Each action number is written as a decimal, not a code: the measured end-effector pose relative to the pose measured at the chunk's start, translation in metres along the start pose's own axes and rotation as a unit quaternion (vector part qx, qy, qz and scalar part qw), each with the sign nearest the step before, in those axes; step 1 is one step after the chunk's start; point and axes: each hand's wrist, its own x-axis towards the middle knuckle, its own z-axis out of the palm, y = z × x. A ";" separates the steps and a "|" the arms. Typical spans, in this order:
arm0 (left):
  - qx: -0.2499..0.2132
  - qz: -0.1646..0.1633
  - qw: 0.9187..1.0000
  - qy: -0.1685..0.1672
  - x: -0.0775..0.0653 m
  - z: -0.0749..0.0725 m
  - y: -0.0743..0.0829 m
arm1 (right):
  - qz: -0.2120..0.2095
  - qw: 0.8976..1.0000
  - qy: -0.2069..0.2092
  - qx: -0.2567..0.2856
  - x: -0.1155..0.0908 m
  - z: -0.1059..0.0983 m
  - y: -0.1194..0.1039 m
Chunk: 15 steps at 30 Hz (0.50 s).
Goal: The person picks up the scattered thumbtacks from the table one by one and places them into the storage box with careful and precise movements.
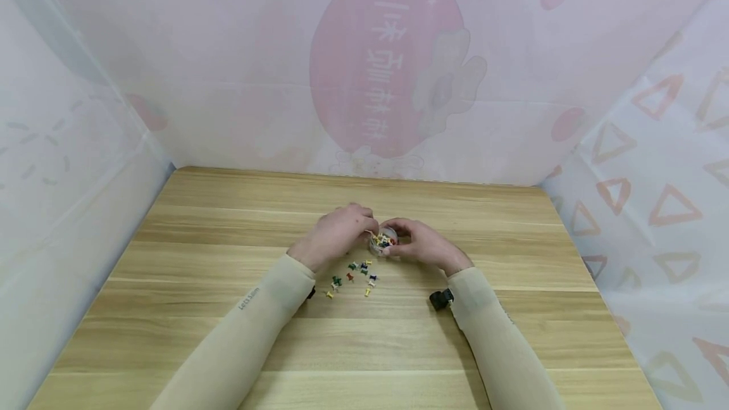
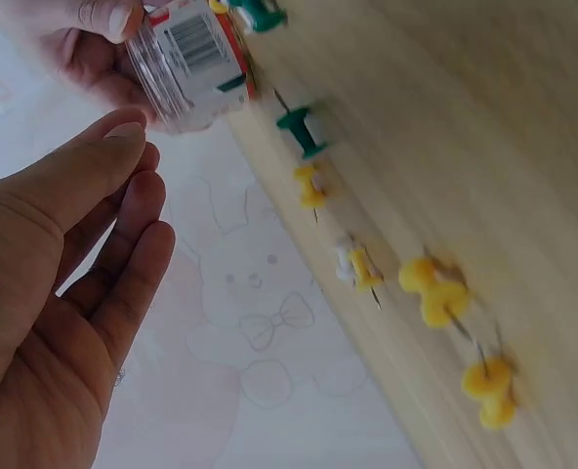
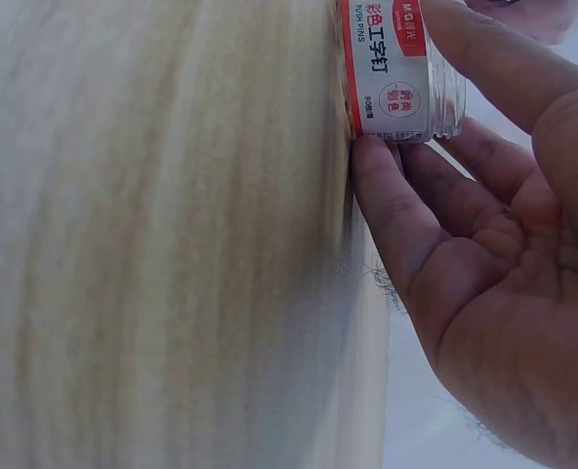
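Note:
A small clear jar (image 3: pixel 401 88) with a red and white push-pin label stands on the wooden table, with many coloured push pins inside it. My right hand (image 1: pixel 424 242) grips the jar from the right, thumb on the near side and fingers round the far side. At the jar's left rim is my left hand (image 1: pixel 342 231). In the left wrist view its thumb and index fingertips (image 2: pixel 123 132) meet, the other fingers curving loosely; I cannot tell whether a pin is between them. Near the jar lie loose pins: green (image 2: pixel 302 132), yellow (image 2: pixel 489 391) and red (image 1: pixel 350 277).
The wooden table (image 1: pixel 228 207) reaches back to a pale pink printed backdrop (image 1: pixel 245 81), with printed sheets at both sides. More loose pins, including a blue one (image 1: pixel 373 278), are scattered in front of the jar. A black wrist camera (image 1: pixel 441 299) sits by the right sleeve.

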 end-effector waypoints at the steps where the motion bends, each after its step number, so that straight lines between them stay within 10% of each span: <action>1: 0.000 -0.001 1.000 0.002 -0.001 -0.001 -0.002 | 0.000 1.000 -0.001 0.002 0.000 0.000 0.000; 15: 0.061 0.010 0.997 -0.051 -0.018 -0.004 -0.020 | 0.005 1.000 -0.002 0.013 0.001 0.001 -0.001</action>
